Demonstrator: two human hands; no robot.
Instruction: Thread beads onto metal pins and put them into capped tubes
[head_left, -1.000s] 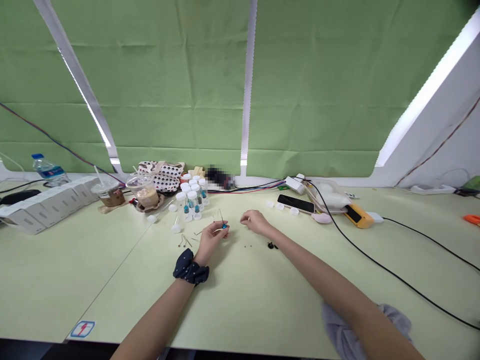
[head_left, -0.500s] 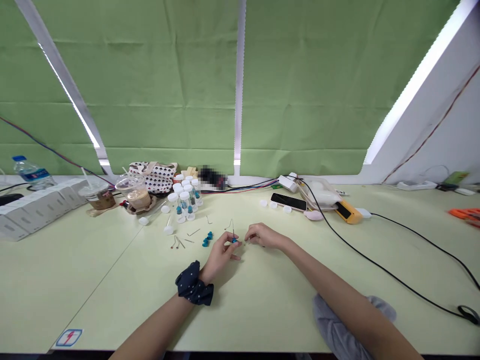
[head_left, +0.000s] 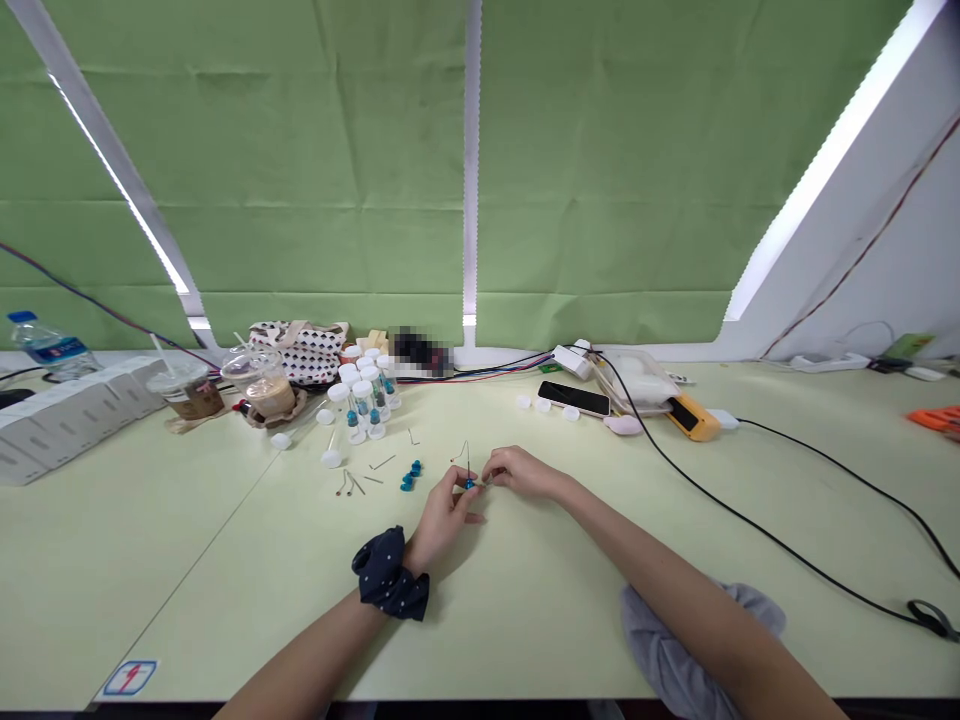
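Two hands come together over the worktop [head_left: 540, 620], with a small blue piece [head_left: 470, 484] between them as the centre of your clock. Your left hand [head_left: 442, 515] comes in from seven o'clock, its grip pinched nearly closed on that piece; a fingertip hold probably suits something so small, leaving most of it uncovered. A bent wire [head_left: 468, 460] rises from it towards twelve, clear of your knuckles. Your right hand [head_left: 521, 470] lies at three, its grip drawn together on what seems a pale bit [head_left: 487, 482], too small to identify; meeting tip to tip likely lets one hand steady while the other works.

At nine sit loose blue pieces [head_left: 410, 475], with thin metal pins [head_left: 349, 484] farther out, apparently kept separate so you can pick either singly. White-capped vials [head_left: 363, 400] stand upright at ten, presumably bunched to save room. Loose white caps [head_left: 546, 404] lie between one and two, beside a phone [head_left: 574, 398], well away from your fingers.
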